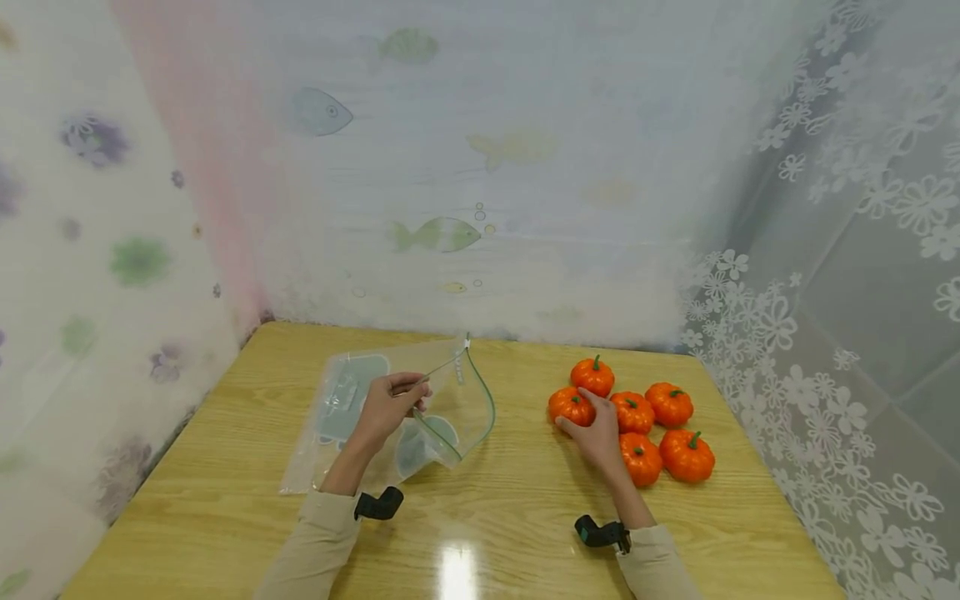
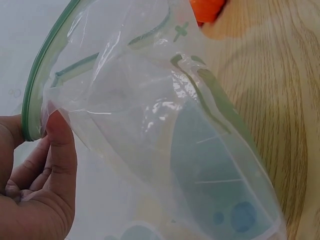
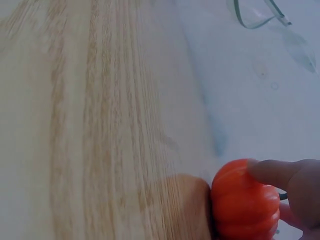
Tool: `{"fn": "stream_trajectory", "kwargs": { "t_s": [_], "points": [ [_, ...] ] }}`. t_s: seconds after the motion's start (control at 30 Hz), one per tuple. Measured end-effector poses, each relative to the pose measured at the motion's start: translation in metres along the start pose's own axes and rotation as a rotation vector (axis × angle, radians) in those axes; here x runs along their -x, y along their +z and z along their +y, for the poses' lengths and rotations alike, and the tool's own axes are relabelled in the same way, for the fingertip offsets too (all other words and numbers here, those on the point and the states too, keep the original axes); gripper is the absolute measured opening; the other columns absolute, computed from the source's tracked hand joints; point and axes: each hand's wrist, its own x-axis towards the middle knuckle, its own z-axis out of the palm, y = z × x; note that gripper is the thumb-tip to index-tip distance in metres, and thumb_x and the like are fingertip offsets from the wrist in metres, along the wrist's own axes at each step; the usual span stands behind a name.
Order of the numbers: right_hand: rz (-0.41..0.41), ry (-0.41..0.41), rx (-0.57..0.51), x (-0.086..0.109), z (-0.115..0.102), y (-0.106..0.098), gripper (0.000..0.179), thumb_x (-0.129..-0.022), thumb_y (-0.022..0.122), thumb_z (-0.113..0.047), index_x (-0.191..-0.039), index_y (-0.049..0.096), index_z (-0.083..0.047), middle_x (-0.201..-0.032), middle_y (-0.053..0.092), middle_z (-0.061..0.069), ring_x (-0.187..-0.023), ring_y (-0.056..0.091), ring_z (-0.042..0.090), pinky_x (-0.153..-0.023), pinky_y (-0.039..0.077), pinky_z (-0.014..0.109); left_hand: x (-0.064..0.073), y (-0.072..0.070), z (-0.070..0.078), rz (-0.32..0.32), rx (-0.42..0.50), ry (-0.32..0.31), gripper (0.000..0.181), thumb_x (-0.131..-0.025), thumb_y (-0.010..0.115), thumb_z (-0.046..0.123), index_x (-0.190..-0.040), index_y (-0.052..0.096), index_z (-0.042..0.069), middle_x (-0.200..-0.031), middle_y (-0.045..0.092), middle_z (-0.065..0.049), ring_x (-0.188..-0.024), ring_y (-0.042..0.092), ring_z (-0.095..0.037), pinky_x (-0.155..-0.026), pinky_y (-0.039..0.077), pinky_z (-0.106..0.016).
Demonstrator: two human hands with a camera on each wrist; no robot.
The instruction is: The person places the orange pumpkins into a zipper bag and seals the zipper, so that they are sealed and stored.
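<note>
My left hand (image 1: 391, 406) pinches the rim of a clear zip bag (image 1: 474, 417) with a green zip edge. The bag's mouth gapes toward the right, and its printed body lies on the table. In the left wrist view, the thumb and fingers grip the green-edged rim (image 2: 31, 100). On the right, my right hand (image 1: 598, 429) has thumb and fingers around a small orange pumpkin (image 1: 567, 407), the leftmost of the group. That pumpkin (image 3: 242, 205) sits at the lower right of the right wrist view, the thumb against its side.
Several more orange pumpkins (image 1: 688, 456) with green stems cluster just right of my right hand. The wooden table (image 1: 510, 517) reaches back to a fish-printed curtain (image 1: 525, 250). Patterned sheets stand along the left and right sides.
</note>
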Motion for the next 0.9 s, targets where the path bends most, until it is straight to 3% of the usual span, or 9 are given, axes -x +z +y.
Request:
{"fn": "stream_trajectory", "kwargs": {
  "t_s": [0.27, 0.37, 0.7, 0.9],
  "points": [
    [-0.100, 0.013, -0.021, -0.002, 0.004, -0.007, 0.070, -0.099, 0.070, -0.023, -0.158, 0.037, -0.007, -0.162, 0.030, 0.022, -0.152, 0.022, 0.042, -0.121, 0.021, 0.061, -0.001, 0.001, -0.002, 0.010, 0.026, -0.003, 0.037, -0.102, 0.063, 0.010, -0.133, 0.058, -0.010, -0.109, 0.068, -0.030, -0.072, 0.066, -0.010, -0.067, 0.057, -0.023],
    [-0.121, -0.002, -0.042, -0.004, 0.007, -0.009, 0.069, -0.098, 0.071, -0.022, -0.157, 0.038, -0.008, -0.162, 0.033, 0.019, -0.152, 0.023, 0.040, -0.120, 0.025, 0.060, -0.001, 0.002, -0.002, 0.023, 0.033, -0.008, 0.036, -0.102, 0.062, 0.010, -0.133, 0.059, -0.010, -0.109, 0.068, -0.030, -0.071, 0.065, -0.010, -0.067, 0.057, -0.023],
    [-0.111, 0.007, -0.077, -0.005, 0.008, -0.015, 0.069, -0.092, 0.079, -0.023, -0.152, 0.047, -0.011, -0.161, 0.034, 0.020, -0.143, 0.038, 0.044, -0.112, 0.038, 0.059, 0.003, 0.007, -0.002, 0.035, 0.039, -0.005, 0.035, -0.102, 0.063, 0.010, -0.130, 0.061, -0.010, -0.106, 0.071, -0.026, -0.071, 0.066, -0.010, -0.066, 0.057, -0.022],
    [-0.127, 0.015, -0.069, -0.003, 0.007, -0.016, 0.065, -0.097, 0.073, -0.026, -0.154, 0.044, -0.011, -0.161, 0.034, 0.020, -0.149, 0.029, 0.044, -0.115, 0.033, 0.062, 0.004, 0.008, -0.002, 0.030, 0.032, -0.006, 0.034, -0.103, 0.062, 0.010, -0.130, 0.061, -0.010, -0.107, 0.070, -0.027, -0.071, 0.066, -0.010, -0.066, 0.056, -0.022]
  ]
}}
